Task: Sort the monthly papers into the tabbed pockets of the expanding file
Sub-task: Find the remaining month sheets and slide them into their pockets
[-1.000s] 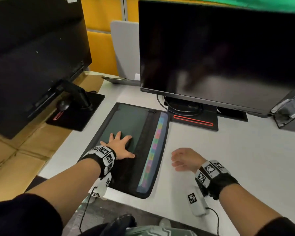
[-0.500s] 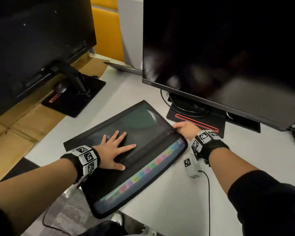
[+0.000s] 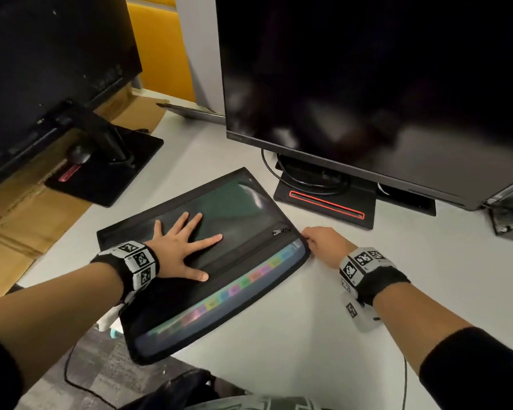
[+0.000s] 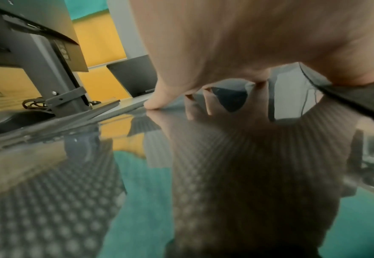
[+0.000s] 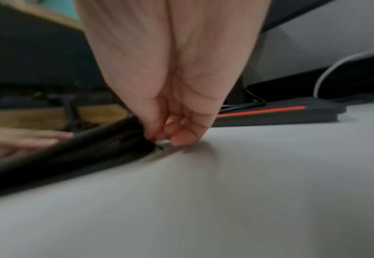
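The black expanding file (image 3: 243,261) lies flat and closed on the white table (image 3: 323,335), skewed, with one corner past the near edge and its coloured tabs (image 3: 237,288) showing along the near side. The left hand (image 3: 179,247) presses on its cover, fingers (image 3: 211,238) straight and spread wide. The right hand (image 3: 323,244) pinches the file's right corner with curled fingers (image 5: 182,137), just beside a monitor base (image 3: 326,199).

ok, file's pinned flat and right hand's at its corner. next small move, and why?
Probably draw the zipper pull along the edge. The expanding file lies closed on the desk, the left hand presses it flat, and the right hand seems to pinch something small at its corner.
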`<state>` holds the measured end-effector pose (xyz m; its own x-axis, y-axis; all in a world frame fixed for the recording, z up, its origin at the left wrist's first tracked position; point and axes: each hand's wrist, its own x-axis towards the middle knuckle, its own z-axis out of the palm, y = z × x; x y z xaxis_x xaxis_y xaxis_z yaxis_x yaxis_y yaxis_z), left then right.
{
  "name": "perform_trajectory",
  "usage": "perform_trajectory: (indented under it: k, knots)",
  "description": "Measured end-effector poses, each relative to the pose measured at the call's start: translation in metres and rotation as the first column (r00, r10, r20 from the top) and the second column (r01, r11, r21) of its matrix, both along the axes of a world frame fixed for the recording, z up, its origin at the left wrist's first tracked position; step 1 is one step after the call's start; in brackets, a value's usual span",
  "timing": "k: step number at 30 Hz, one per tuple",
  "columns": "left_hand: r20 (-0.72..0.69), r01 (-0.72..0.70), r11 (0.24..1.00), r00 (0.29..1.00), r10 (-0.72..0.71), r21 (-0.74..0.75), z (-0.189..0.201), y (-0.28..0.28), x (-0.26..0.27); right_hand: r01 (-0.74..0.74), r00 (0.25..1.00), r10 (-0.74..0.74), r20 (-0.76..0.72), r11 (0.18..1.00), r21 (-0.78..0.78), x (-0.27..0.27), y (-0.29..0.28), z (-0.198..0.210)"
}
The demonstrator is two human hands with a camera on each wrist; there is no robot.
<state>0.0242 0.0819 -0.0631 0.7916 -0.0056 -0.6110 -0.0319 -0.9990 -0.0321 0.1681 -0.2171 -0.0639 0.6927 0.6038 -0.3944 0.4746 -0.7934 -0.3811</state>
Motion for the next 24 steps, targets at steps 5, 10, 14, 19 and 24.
perform_trajectory:
  k: [5,10,14,19,24]
  knots:
    - [-0.038,0.033,0.999,0.999,-0.033,0.014,0.003,0.008,0.005,0.061,0.990,-0.037,-0.138,0.983,0.173,-0.011,-0.006,0.003]
    - [-0.055,0.057,0.998,0.997,-0.056,0.030,0.007,0.009,0.006,0.082,0.995,-0.070,-0.075,0.983,0.166,-0.023,-0.008,-0.003]
    - [-0.066,0.052,0.998,0.997,-0.049,0.042,0.010,0.008,0.006,0.079,0.997,-0.080,-0.015,0.997,-0.016,-0.025,-0.011,0.001]
    - [-0.071,-0.009,0.998,0.997,0.013,0.061,0.010,0.004,0.007,0.012,0.990,0.011,0.140,0.988,-0.157,-0.057,-0.016,0.005]
    - [-0.067,-0.088,0.993,0.993,0.093,0.078,0.007,-0.005,0.008,0.079,0.980,-0.040,0.197,0.977,-0.197,-0.101,0.008,-0.006]
